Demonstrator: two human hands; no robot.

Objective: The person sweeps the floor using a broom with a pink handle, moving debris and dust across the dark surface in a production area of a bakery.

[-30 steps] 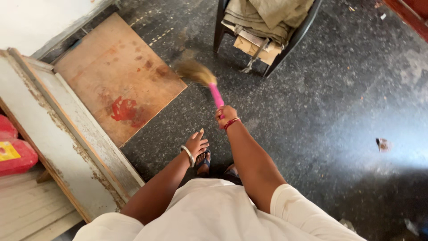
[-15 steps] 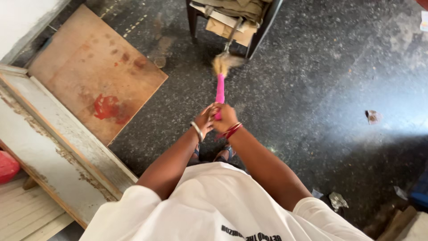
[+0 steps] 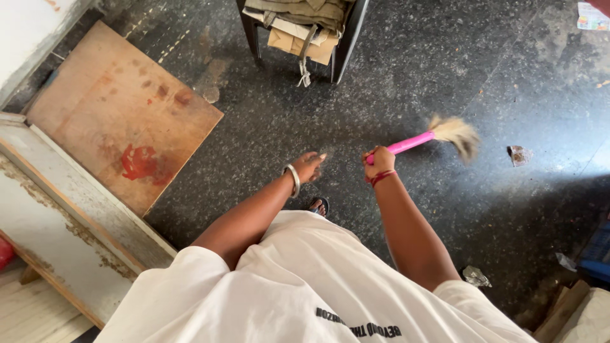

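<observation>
The broom (image 3: pixel 438 134) is a short hand broom with a bright pink handle and a tuft of pale straw-coloured bristles, which are blurred at the tip. It is held out low over the dark speckled floor (image 3: pixel 406 82), slanting up and to the right from the right hand (image 3: pixel 379 162), with the bristle head near a small scrap of litter (image 3: pixel 519 155) lying on the floor. The right hand is closed in a fist around the lower end of the pink handle; a red band sits at its wrist. The left hand (image 3: pixel 310 166) holds nothing, its fingers loosely open and pointing toward the right hand, just beside it but apart, with a silver bangle (image 3: pixel 293 180) on the wrist. Below the hands a sandalled foot (image 3: pixel 318 205) shows on the floor. A chair (image 3: pixel 302 32) piled with folded cloth and cardboard stands further off at the top. A stained wooden board (image 3: pixel 121 114) lies on the floor to the left, beside a worn painted wooden frame (image 3: pixel 70 222). A crumpled wrapper (image 3: pixel 475 276) lies at the lower right
</observation>
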